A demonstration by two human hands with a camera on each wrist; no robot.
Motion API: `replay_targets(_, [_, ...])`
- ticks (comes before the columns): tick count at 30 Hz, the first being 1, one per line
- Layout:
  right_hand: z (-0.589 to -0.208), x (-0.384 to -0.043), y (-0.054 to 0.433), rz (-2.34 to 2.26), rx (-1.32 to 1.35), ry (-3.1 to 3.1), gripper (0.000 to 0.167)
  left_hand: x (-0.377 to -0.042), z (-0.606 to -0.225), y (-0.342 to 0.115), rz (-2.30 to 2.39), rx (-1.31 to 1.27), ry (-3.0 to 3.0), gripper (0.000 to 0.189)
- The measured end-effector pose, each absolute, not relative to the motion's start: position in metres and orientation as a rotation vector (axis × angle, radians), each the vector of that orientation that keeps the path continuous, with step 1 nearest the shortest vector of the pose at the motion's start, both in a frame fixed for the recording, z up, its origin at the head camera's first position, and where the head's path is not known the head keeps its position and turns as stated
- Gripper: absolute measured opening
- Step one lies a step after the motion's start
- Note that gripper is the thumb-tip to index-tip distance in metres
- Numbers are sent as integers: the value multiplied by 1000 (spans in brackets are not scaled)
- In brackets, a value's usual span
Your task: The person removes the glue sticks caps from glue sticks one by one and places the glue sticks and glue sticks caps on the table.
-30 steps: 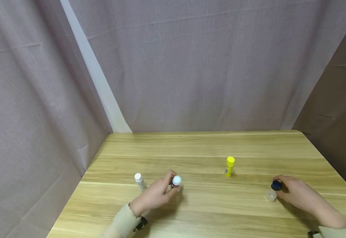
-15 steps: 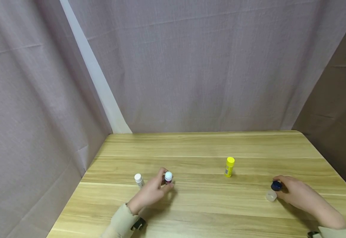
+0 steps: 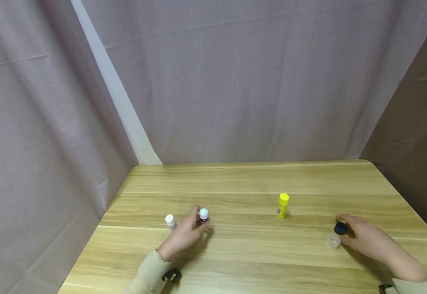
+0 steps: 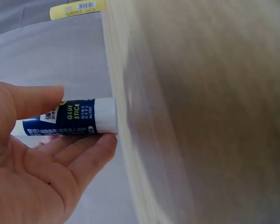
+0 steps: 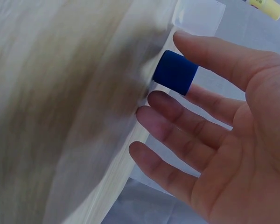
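My left hand [image 3: 184, 234] holds a navy glue stick [image 4: 74, 116] with white ends between thumb and fingers. It is upright, its lower white end right at the tabletop. Just left of it stands a white tube [image 3: 170, 221] with a white cap, its lower part hidden behind my hand. Over at the right, a short dark blue cap [image 5: 176, 72] sits between the thumb and fingers of my right hand [image 3: 368, 239], which are spread loosely around it. A small translucent ring-shaped piece [image 3: 333, 241] lies beside that thumb.
A yellow glue stick [image 3: 282, 206] stands upright on the wooden table [image 3: 243, 253], between my two hands and farther back. Grey curtains [image 3: 235, 81] hang behind the table and along its left side; a darker brown one [image 3: 415, 134] is at the right.
My left hand has moved left and slightly away from me with the navy glue stick, bringing it nearer the white tube. The right hand and the blue cap have stayed in place.
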State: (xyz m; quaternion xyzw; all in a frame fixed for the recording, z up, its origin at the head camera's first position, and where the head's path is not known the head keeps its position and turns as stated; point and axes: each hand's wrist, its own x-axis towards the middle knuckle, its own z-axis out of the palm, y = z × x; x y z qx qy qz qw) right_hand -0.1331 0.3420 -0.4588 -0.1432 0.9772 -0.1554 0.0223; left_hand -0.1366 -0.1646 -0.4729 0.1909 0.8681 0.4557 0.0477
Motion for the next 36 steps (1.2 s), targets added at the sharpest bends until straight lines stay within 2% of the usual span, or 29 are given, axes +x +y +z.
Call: replay_targets(36, [-462, -134, 343, -509, -479, 3037, 62, -140, -473, -167, 1332, 476, 2710, 24])
